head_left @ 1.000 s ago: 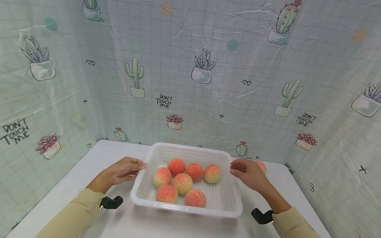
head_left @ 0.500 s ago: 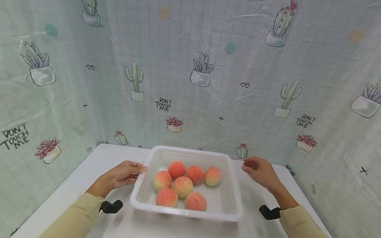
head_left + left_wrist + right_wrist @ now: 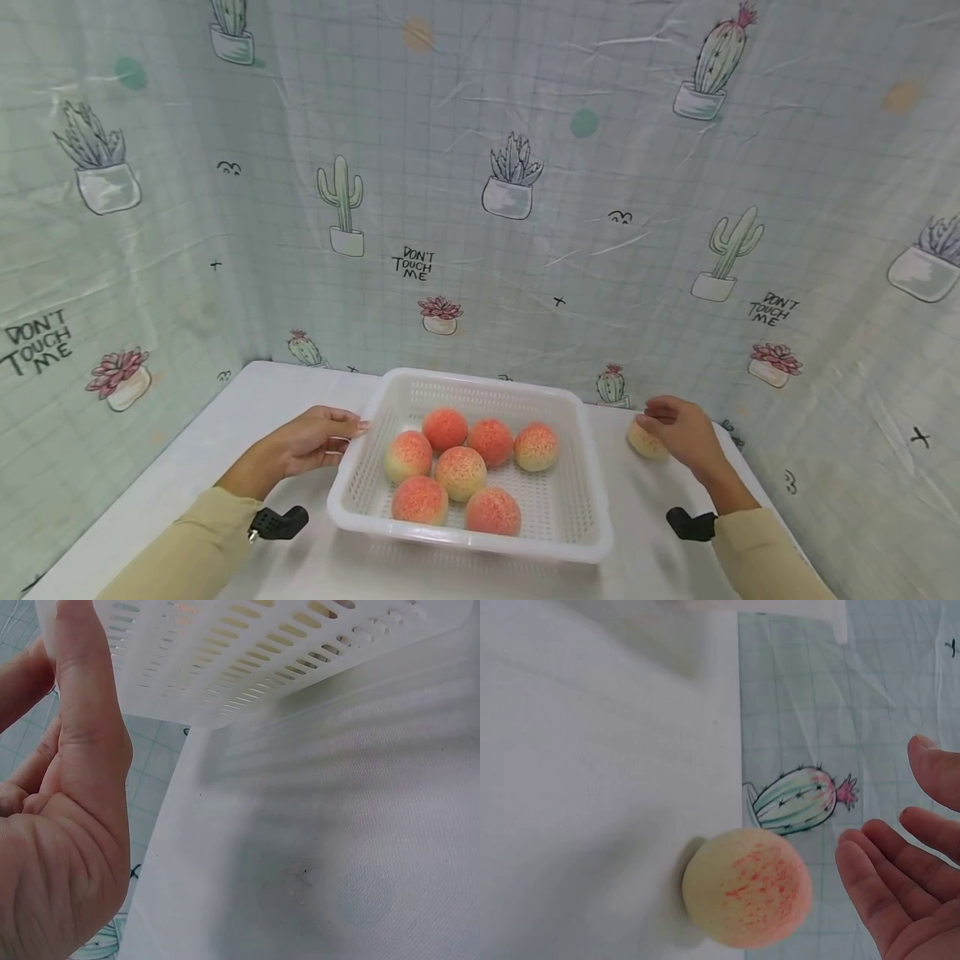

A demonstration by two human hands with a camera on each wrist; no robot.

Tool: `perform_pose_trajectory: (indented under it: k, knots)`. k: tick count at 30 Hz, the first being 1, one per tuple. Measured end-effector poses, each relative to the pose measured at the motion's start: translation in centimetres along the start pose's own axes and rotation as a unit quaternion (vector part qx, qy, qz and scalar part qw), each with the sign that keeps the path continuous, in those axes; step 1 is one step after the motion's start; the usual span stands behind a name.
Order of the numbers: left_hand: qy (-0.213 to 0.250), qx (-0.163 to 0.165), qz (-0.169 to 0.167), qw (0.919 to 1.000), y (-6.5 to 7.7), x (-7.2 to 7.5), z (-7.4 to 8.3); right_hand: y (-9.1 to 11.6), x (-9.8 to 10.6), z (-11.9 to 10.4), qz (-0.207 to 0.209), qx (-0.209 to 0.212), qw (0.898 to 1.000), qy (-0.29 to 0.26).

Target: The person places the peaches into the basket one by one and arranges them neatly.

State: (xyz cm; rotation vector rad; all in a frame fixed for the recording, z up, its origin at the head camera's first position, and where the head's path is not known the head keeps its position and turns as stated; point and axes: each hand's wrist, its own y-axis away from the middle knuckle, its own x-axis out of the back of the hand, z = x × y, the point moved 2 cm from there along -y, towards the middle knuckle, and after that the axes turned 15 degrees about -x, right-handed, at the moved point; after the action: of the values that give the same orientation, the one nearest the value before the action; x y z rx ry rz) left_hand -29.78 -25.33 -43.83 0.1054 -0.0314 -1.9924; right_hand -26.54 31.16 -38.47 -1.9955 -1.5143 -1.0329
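A white plastic basket (image 3: 465, 543) with slotted sides holds several peaches (image 3: 461, 473), yellow with red-orange speckles. My left hand (image 3: 318, 437) grips its left rim; the left wrist view shows the thumb (image 3: 82, 682) along the slotted wall. Off to the right, a single peach (image 3: 645, 443) rests on the table, partly hidden behind my right hand (image 3: 686, 435) in the head view. In the right wrist view a gap separates that peach (image 3: 746, 889) from the loosely bent fingers (image 3: 877, 892), which hold nothing.
The white table (image 3: 300, 558) carries the basket in its middle. A patterned plastic sheet (image 3: 480, 167) with cactus drawings stands as walls behind and at both sides, close to the table's back edge.
My right hand has moved right, from beside the basket's right rim to the lone peach, which now shows to the left of the hand. My left hand stays on the basket.
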Motion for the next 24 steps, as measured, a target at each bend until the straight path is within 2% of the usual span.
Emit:
perform_pose_trajectory:
  k: [8,16,24]
  knots:
    - [0.002,-0.001,-0.003,1.0000,-0.1,0.0,-0.1,-1.3,0.4,1.6,0.019,-0.042,0.999,-0.016]
    - [0.007,-0.007,-0.014,0.9999,-0.2,0.0,-0.2,-2.3,0.3,4.1,0.063,-0.092,0.993,-0.045]
    - [-0.002,-0.006,-0.014,0.9999,0.0,0.2,-0.2,-3.2,-0.3,5.7,0.050,-0.151,0.984,-0.076]
